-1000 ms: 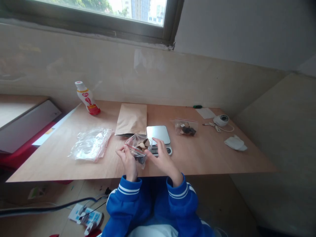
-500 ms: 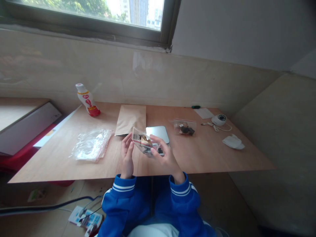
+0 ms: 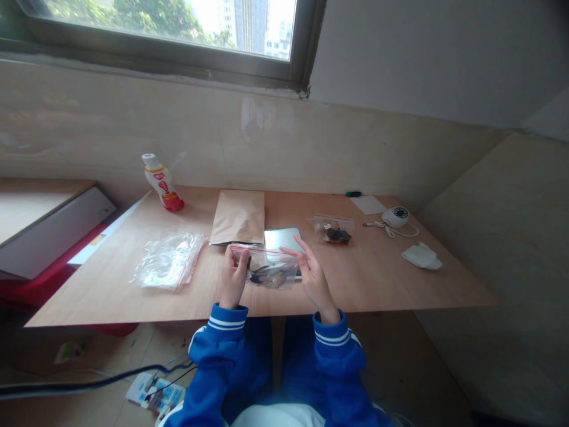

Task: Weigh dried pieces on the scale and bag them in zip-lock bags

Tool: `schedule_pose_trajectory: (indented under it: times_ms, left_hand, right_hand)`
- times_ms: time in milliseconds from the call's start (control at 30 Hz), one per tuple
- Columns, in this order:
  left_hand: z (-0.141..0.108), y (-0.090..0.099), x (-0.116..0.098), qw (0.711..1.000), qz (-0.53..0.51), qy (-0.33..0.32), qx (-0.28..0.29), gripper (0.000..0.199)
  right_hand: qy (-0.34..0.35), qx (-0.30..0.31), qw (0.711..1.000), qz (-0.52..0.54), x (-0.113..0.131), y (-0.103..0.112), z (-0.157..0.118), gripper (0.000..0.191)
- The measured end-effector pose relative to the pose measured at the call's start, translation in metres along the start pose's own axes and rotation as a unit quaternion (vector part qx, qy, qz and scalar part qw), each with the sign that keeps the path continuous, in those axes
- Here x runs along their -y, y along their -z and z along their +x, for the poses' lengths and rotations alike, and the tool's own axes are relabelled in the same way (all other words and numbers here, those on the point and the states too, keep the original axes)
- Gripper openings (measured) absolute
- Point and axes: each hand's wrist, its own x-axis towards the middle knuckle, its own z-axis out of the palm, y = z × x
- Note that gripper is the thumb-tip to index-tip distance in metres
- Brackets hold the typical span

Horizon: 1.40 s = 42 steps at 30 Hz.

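Note:
A clear zip bag (image 3: 273,277) with a red seal line along its top hangs over the near part of the table. Dark and tan pieces lie in its lower part; their kind is hard to make out. My left hand (image 3: 235,276) pinches the bag's upper left corner between thumb and fingers. At the upper right corner, my right hand (image 3: 313,279) holds the bag by the seal, its index finger raised. Just behind the bag sits a flat silver-topped device (image 3: 281,238), partly covered by it. A brown paper pouch (image 3: 239,216) lies behind my left hand.
On the left are a stack of clear zip bags (image 3: 166,261) and a red-and-white bottle (image 3: 163,184). Right of the silver device is another filled zip bag (image 3: 333,228). Farther right lie a white camera (image 3: 395,217) with its cable, white paper (image 3: 368,204) and a crumpled white item (image 3: 421,256).
The bag has gone from tilted with its mouth gaping to upright and stretched flat, its seal line now straight. My right hand has moved right to the bag's corner.

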Motion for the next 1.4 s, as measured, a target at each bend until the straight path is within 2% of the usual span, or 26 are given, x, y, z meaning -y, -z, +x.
schedule_pose_trajectory:
  times_ms: [100, 167, 267, 400, 467, 567, 633, 733, 833, 933, 1067, 1167, 1400]
  left_hand:
    - [0.003, 0.011, 0.0, 0.998, 0.009, -0.018, -0.058, 0.039]
    - [0.005, 0.016, 0.001, 0.997, -0.013, -0.025, -0.076, 0.04]
    - [0.004, 0.011, 0.003, 0.995, -0.072, -0.034, -0.066, 0.043]
    - [0.001, -0.008, 0.003, 0.986, -0.155, -0.018, -0.052, 0.043]
    - [0.003, -0.017, 0.0, 0.984, -0.173, 0.003, -0.045, 0.042]
    - [0.013, -0.026, -0.01, 0.979, -0.202, 0.022, -0.03, 0.038]
    - [0.021, -0.028, -0.019, 0.98, -0.197, 0.007, -0.019, 0.033]
    - [0.026, -0.024, -0.029, 0.992, -0.116, -0.037, 0.011, 0.027]
    - [0.018, -0.017, -0.031, 0.997, -0.034, -0.058, 0.026, 0.026]
    - [0.003, -0.012, -0.025, 0.999, 0.0, -0.053, -0.011, 0.026]
    - [-0.013, -0.017, -0.016, 0.996, -0.024, -0.046, -0.07, 0.026]
    - [-0.02, -0.022, -0.013, 0.994, -0.04, -0.017, -0.105, 0.028]
    - [-0.031, -0.019, -0.006, 0.991, -0.096, 0.044, -0.088, 0.033]
  right_hand:
    - [0.013, -0.117, 0.993, 0.009, 0.0, 0.012, 0.004, 0.043]
    - [0.02, -0.152, 0.988, 0.003, -0.002, 0.019, 0.006, 0.04]
    - [0.015, -0.118, 0.992, -0.038, -0.011, 0.018, 0.005, 0.041]
    - [0.009, -0.042, 0.997, -0.064, -0.023, 0.0, 0.008, 0.042]
    - [0.021, -0.038, 0.998, -0.042, -0.023, -0.009, 0.015, 0.035]
    - [0.023, -0.065, 0.997, 0.023, -0.015, -0.016, 0.032, 0.026]
    - [0.029, -0.095, 0.993, 0.06, -0.008, -0.016, 0.041, 0.023]
    - [0.059, -0.151, 0.985, 0.064, -0.002, -0.016, 0.041, 0.024]
    - [0.066, -0.176, 0.981, 0.035, -0.001, -0.015, 0.027, 0.034]
    - [0.061, -0.211, 0.976, 0.003, -0.004, -0.016, 0.012, 0.035]
    - [0.062, -0.269, 0.961, -0.024, -0.006, -0.017, 0.005, 0.036]
    - [0.056, -0.269, 0.961, -0.028, -0.009, -0.017, 0.003, 0.036]
    - [0.005, -0.276, 0.96, 0.046, -0.022, -0.011, -0.003, 0.036]
